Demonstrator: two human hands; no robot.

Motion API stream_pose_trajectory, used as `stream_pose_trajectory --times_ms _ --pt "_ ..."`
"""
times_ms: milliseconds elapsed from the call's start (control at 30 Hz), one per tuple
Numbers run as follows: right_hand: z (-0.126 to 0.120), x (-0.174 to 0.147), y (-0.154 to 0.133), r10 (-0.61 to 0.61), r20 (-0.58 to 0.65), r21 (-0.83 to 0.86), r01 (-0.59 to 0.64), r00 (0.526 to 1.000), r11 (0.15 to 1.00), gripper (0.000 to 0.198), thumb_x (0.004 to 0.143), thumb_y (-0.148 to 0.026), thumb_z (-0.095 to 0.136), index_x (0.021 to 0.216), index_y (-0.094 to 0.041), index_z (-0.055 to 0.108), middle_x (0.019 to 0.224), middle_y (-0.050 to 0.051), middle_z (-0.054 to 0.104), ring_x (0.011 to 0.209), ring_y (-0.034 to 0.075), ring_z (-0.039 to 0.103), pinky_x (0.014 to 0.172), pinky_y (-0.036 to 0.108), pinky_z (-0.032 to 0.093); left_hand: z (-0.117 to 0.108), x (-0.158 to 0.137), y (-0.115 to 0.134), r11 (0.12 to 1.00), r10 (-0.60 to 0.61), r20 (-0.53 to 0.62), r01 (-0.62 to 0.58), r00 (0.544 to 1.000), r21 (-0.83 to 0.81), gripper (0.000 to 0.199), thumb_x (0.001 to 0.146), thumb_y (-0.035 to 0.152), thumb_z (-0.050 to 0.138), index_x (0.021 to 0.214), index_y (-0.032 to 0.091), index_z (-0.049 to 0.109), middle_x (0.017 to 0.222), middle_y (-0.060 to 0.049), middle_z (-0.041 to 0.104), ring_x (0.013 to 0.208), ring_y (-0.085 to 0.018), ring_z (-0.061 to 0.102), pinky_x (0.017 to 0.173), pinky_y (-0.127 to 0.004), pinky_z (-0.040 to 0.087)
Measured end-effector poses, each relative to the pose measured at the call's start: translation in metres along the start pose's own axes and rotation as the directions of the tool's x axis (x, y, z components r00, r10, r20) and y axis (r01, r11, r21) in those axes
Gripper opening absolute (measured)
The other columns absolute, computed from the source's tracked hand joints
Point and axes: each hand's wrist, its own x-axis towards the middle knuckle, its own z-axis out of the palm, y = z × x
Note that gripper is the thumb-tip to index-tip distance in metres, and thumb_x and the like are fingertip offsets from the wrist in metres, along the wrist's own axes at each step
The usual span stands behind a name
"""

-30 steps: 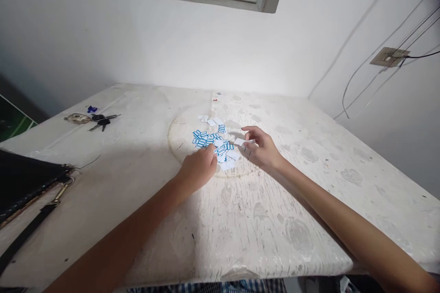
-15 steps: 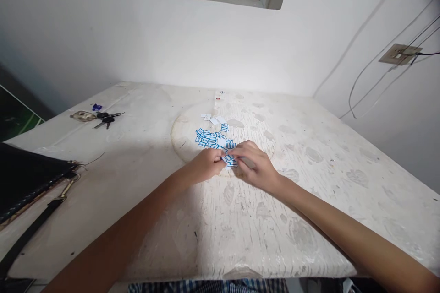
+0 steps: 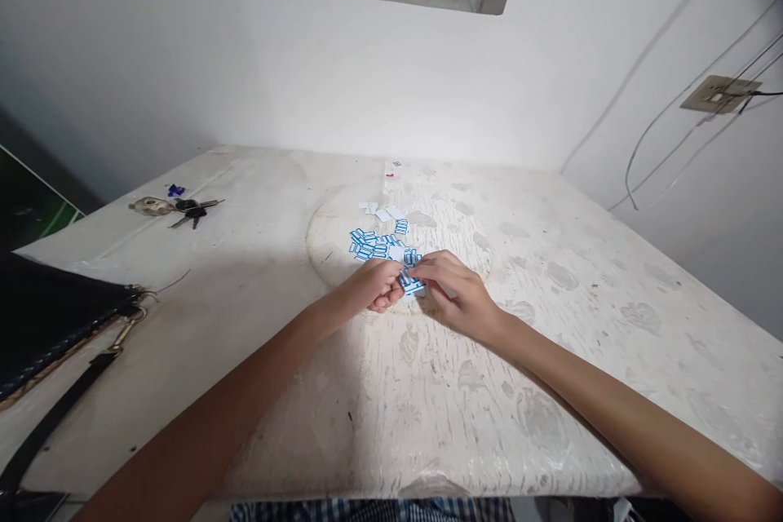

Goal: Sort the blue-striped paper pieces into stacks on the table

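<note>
Paper slips [image 3: 380, 248] | scuffed white table [image 3: 275, 408] | pale wall [image 3: 306, 81] behind | left hand [image 3: 374, 284]: grip pinching some | right hand [image 3: 457, 294]: grip obscured, cannot tell

Small blue-bordered slips [image 3: 369, 245] lie loosely heaped, overlapping, at mixed angles. Plain white slips [image 3: 382, 214] lie flat beyond these; one blue-marked piece [image 3: 401, 226] lies just beside them.
</note>
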Motion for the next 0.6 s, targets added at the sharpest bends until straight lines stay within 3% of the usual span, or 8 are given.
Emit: stream_pose_trajectory --times_ms 233,333,433,600 --pt "0.001 0.0 -0.001 0.061 -0.065 0.035 -0.059 0.996 0.998 0.04 0.079 -0.001 0.04 0.109 -0.023 0.054 0.094 0.005 0.061 0.091 0.018 0.055 0.078 0.038 0.048 0.008 -0.008 -0.011 0.964 0.243 0.022 -0.244 0.97 0.108 0.011 0.08 0.027 0.046 0.075 0.017 0.044 0.046 0.007 0.041 0.037 -0.005 0.036 0.038 -0.017 0.028" --pt "-0.001 0.0 -0.002 0.107 -0.119 0.021 -0.105 0.987 0.994 0.035 0.08 -0.003 0.042 0.105 -0.023 0.056 0.089 0.004 0.061 0.087 0.018 0.056 0.076 0.037 0.048 0.007 -0.006 -0.014 0.956 0.25 -0.01 -0.245 0.968 0.158 0.012 0.082 0.028 0.043 0.079 0.017 0.046 0.044 0.008 0.041 0.036 -0.006 0.039 0.037 -0.016 0.03" --pt "-0.007 0.003 -0.002 0.182 -0.189 0.028 -0.18 0.965 0.983 0.027 0.082 -0.007 0.045 0.1 -0.023 0.058 0.088 0.003 0.062 0.085 0.017 0.057 0.076 0.036 0.048 0.006 -0.003 -0.014 0.979 0.181 -0.023 -0.178 0.983 0.099 0.012 0.082 0.028 0.044 0.085 0.017 0.047 0.052 0.005 0.051 0.04 -0.009 0.051 0.04 -0.02 0.04" --pt "-0.014 0.01 -0.003 0.394 -0.313 0.25 -0.325 0.864 0.912 0.019 0.08 -0.017 0.055 0.098 -0.023 0.059 0.086 0.003 0.062 0.081 0.016 0.058 0.074 0.034 0.049 0.011 -0.004 -0.011 0.985 0.158 0.01 -0.157 0.987 -0.073 0.017 0.081 0.028 0.051 0.092 0.015 0.047 0.069 -0.002 0.063 0.058 -0.016 0.065 0.058 -0.031 0.054"
